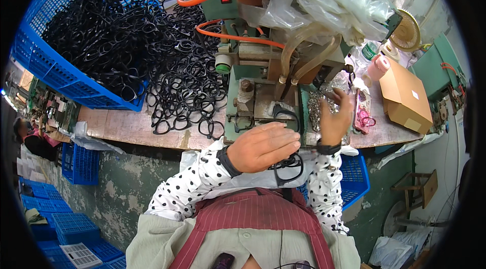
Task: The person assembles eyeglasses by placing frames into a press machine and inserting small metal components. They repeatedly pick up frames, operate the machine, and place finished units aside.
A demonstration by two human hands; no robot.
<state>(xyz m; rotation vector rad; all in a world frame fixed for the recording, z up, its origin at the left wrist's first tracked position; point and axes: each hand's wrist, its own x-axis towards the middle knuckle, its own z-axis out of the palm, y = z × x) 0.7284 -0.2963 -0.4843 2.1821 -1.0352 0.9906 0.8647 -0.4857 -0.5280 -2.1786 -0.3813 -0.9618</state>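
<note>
My left hand (264, 148) is closed around a black eyeglass frame (290, 169) in front of the machine's work plate. One rim hangs below the fingers, and another dark rim (287, 113) shows above them, over the plate; the part between is hidden by the hand. My right hand (338, 117) is raised with its fingers apart, over a heap of small metal parts (315, 109) at the machine's right side. No held thing shows in it. Two clear tubes (309, 59) run down to the green machine's (237, 91) metal tips above the plate.
Left of the machine, many black eyeglass frames (185, 84) spread over the table from a tilted blue crate (76, 84). At the right stand an open cardboard box (405, 94), a pink spool (378, 68) and pink-handled scissors (365, 118). Another blue crate (356, 180) is below the table edge.
</note>
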